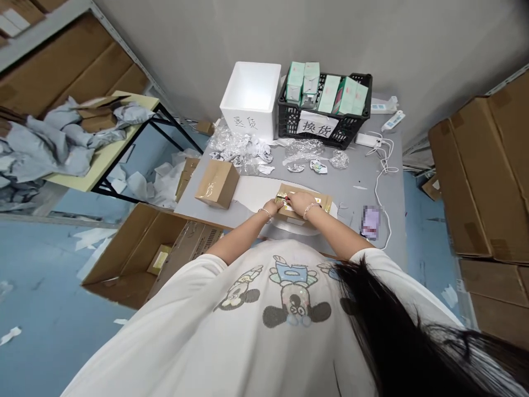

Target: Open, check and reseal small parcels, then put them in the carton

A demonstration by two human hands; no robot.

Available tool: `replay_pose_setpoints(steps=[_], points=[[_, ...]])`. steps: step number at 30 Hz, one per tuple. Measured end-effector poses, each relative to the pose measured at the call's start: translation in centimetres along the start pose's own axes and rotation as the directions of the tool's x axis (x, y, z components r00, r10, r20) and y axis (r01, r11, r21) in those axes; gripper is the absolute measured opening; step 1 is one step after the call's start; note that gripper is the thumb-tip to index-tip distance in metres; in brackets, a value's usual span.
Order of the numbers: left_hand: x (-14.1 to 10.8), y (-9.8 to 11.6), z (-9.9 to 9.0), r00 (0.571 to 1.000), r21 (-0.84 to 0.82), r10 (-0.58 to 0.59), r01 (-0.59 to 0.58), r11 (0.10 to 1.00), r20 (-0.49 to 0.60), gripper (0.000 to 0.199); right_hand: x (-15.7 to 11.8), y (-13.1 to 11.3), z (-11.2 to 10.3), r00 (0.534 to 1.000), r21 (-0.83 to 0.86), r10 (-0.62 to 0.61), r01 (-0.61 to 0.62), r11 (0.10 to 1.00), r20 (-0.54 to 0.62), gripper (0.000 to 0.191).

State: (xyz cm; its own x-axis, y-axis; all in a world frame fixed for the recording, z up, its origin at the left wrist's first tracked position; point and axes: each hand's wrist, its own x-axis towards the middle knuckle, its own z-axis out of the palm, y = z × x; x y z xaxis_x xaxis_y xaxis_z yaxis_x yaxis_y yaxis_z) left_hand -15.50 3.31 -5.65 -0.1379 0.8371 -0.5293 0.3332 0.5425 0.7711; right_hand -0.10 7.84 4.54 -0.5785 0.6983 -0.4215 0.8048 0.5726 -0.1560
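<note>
My left hand [271, 208] and my right hand [298, 203] meet on a flat gold-and-brown package [308, 203], with the fingers of both curled on its top. It is hard to make out what the fingertips pinch, and a small red spot shows between them. The package lies on a white sheet [256, 193] on a grey table [351, 182]. A taped cardboard box [217, 183] stands left of my left hand. Crumpled clear plastic wrap [235, 144] lies farther back. A bracelet circles each wrist.
At the back stand a white foam box [250, 99] and a black plastic crate [324, 105] of mint-green boxes. A power strip [392, 120], white cables and a blurred phone [371, 222] are on the right. An open carton [136, 259] sits on the floor at left.
</note>
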Motion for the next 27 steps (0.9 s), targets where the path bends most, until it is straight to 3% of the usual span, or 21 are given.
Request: replay_pose_setpoints(steps=[9,16,23,27], points=[[-0.2,-0.7,0.4,1.0,-0.067,-0.005,0.003,0.998,-0.023,0.038,0.3,-0.1,0.6,0.999,-0.045,0.035,-0.033,0.998,0.034,0.037],[-0.3,-0.8,0.6,0.996,-0.002,0.01,-0.01,1.0,-0.084,0.039,-0.5,1.3,0.4,0.995,-0.067,0.035,-0.029,0.997,0.094,0.037],[-0.6,-0.1,0.5,0.995,0.012,-0.052,0.053,0.999,-0.083,0.039,-0.1,0.6,0.4,1.0,-0.027,0.004,-0.004,1.0,-0.001,0.04],[-0.9,0.2,0.4,0.994,0.018,-0.062,0.064,0.998,-0.09,0.041,0.4,-0.2,0.6,1.0,-0.047,-0.006,0.007,0.999,0.008,0.037]])
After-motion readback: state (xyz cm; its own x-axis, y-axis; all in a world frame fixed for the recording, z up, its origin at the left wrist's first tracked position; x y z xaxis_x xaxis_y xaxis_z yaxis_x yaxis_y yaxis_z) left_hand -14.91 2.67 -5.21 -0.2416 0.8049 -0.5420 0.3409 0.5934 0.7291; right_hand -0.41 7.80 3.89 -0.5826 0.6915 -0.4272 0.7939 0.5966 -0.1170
